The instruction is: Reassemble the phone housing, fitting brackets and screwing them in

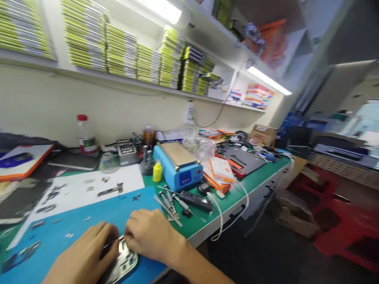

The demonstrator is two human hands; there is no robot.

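An opened phone housing (127,258) with a silvery inside lies tilted at the front edge of the blue mat (109,215). My left hand (84,252) is closed around its left side, with a dark part between thumb and fingers. At the upper right edge of the housing, my right hand (154,236) has its fingers curled and pressed together; what they pinch is hidden. Small loose phone parts (68,235) are scattered on the mat, and more lie on a white sheet (79,187) behind it. Several screwdrivers (168,201) and tweezers-like tools lie right of the mat.
A blue heating plate machine (180,169) stands behind the tools, beside a yellow bottle (157,171). A glass jar (109,161) and a red-capped bottle (86,134) are near the wall. White cable (220,221) hangs off the bench edge. Red stools (346,228) stand at right.
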